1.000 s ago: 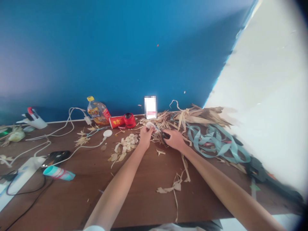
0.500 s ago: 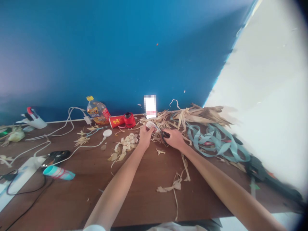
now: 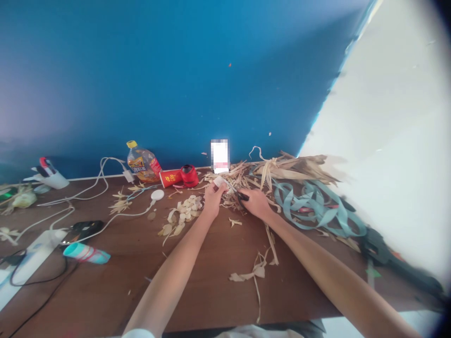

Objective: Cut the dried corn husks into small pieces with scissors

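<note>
Pinched in my left hand (image 3: 213,201) is a small pale piece of what looks like dried corn husk (image 3: 219,181). My right hand (image 3: 257,203) is closed around the black handles of a pair of scissors (image 3: 242,197). The blades point left toward the pale piece; at this size I cannot tell whether they touch it. Below and behind both hands lies a heap of husk scraps (image 3: 239,171). Left of my left hand sits a pile of cut, rounded pale pieces (image 3: 188,209).
Long dried husks (image 3: 299,166) and a tangled blue-green ribbon (image 3: 317,209) lie on the right. A bright phone-like screen (image 3: 220,155) stands against the wall. At left are a plastic bottle (image 3: 143,164), a red can (image 3: 172,178), cables and a power strip (image 3: 31,258).
The scissor handles have drawn closer together in my right hand. The pale piece in my left hand has tilted slightly. Everything else stays in place.
</note>
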Motion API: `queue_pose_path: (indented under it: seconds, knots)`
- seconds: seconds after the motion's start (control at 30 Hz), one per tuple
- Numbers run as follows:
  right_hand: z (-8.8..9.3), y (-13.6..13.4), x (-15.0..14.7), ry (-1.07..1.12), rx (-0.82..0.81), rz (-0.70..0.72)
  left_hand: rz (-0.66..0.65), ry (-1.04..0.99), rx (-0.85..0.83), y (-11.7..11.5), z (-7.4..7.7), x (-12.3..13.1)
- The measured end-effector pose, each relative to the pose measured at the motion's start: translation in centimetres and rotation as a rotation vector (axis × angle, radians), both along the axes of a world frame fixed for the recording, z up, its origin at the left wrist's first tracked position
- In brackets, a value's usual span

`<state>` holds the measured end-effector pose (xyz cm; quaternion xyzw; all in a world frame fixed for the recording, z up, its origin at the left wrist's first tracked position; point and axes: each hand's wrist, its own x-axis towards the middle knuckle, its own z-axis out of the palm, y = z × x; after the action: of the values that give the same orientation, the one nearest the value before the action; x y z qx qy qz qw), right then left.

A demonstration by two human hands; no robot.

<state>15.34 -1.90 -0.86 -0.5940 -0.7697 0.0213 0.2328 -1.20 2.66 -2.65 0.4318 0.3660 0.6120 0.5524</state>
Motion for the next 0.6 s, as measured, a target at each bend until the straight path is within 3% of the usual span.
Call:
queue_pose_path:
  seconds: [0.37,0.6]
  knots:
    - [-0.21,0.16,0.11,0.048,-0.004,-0.03,-0.002,-0.015,-0.007,-0.07,0.24,-0.05]
    - [-0.18,-0.05,-0.19,0.157,0.028,-0.058,-0.01,0.12,0.034,-0.23,0.22,-0.18]
